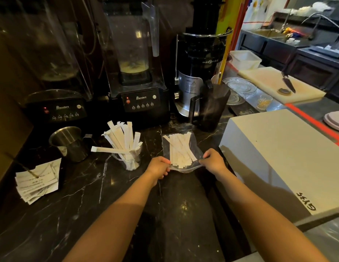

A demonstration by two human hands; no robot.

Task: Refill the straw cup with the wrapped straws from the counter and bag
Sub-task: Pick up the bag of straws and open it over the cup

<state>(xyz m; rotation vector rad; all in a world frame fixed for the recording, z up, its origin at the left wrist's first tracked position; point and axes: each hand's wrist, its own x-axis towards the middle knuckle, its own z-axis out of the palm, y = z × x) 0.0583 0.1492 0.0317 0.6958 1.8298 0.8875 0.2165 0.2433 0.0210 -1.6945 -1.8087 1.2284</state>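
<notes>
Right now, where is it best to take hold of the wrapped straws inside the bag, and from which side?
Probably pinch the near ends of the wrapped straws through the bag's open mouth, coming from the person's side: both hands hold that edge apart, and the straws lie lengthwise pointing toward it.

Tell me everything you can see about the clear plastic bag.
The clear plastic bag lies flat on the black marble counter, right of the straw cup. It is thin, glossy and transparent, holding a loose pile of white wrapped straws. The left hand and right hand pinch its near edge at either corner.
</notes>
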